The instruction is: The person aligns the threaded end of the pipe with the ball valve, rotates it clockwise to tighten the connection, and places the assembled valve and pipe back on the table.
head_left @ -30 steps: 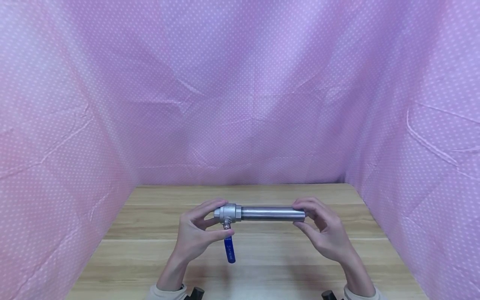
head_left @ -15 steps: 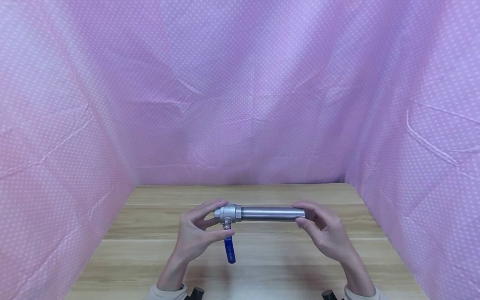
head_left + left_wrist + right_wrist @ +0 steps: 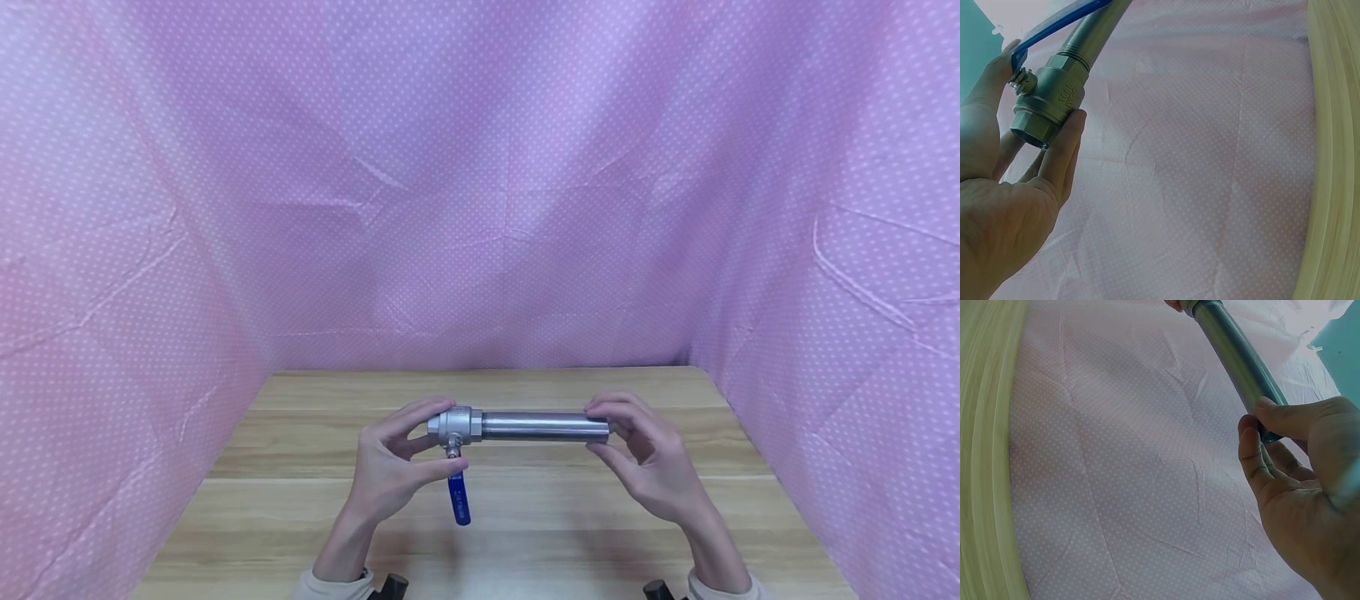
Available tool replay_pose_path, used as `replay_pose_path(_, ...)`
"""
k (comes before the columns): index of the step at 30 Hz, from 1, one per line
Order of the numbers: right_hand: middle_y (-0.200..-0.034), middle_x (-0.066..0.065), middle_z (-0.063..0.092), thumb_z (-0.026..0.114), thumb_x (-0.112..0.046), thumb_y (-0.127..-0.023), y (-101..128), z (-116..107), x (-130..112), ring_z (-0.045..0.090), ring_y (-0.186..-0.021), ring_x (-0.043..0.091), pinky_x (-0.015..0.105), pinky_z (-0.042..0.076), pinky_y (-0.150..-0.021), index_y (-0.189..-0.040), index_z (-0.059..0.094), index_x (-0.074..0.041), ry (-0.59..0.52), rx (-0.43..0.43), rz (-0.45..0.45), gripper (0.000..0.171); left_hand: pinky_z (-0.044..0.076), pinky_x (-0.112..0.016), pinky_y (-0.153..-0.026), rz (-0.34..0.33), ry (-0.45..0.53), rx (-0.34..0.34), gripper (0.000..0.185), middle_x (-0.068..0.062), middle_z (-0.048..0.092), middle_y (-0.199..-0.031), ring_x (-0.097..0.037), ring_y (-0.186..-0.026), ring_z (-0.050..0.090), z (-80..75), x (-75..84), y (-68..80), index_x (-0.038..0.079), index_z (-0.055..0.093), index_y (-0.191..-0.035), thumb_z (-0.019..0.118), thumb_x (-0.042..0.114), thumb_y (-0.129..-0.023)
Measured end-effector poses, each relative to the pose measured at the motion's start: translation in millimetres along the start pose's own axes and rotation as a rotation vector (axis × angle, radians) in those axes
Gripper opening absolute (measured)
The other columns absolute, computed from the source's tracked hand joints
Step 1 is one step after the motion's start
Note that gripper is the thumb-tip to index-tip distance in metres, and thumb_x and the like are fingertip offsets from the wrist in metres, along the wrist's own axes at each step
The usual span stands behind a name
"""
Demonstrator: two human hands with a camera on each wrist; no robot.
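Left hand [image 3: 382, 479] half-curled, gripping valve [image 3: 456, 426] | right hand [image 3: 664, 477] half-curled, pinching pipe [image 3: 542, 427], right end | blue handle [image 3: 459, 500] points nearward

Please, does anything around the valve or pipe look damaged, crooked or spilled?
Nothing stands out. The silver metal valve with its blue lever and the round silver pipe look in line between the left hand and the right hand, with no visible damage or spill. Some metal threads show where they meet.
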State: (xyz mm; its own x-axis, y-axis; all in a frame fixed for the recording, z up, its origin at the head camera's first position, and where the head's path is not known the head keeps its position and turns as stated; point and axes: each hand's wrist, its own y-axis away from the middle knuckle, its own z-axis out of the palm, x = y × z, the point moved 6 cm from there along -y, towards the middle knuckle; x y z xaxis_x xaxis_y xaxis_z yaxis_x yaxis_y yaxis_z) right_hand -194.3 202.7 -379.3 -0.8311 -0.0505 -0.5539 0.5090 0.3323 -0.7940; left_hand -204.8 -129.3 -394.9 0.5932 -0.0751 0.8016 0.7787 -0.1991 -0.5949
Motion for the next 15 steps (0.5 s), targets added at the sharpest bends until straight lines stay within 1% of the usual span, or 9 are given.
replay_pose_path(10,-0.135,0.024,0.067,0.074,0.034,-0.081,-0.1,0.0,-1.1,0.069,-0.134,0.016,0.021,0.066,-0.110,-0.131,0.062,0.022,-0.001,0.003,-0.020,0.053,0.072,-0.043,-0.105,0.001,0.001,-0.002,0.069,0.006,0.079,-0.141,-0.012,-0.127,0.076,0.1,0.1,0.0,-0.009,0.073,-0.138,0.094,-0.020,-0.073)
replay_pose_path(15,-0.135,0.023,0.067,0.073,0.035,-0.080,0.2,-0.2,-1.5,0.069,-0.135,0.016,0.022,0.066,-0.113,-0.132,0.063,0.021,0.014,0.002,-0.012,0.054,0.072,-0.043,-0.105,-0.003,0.006,-0.004,0.069,0.005,0.079,-0.141,-0.012,-0.127,0.076,0.3,0.2,-0.2,-0.009,0.073,-0.138,0.094,-0.020,-0.073)
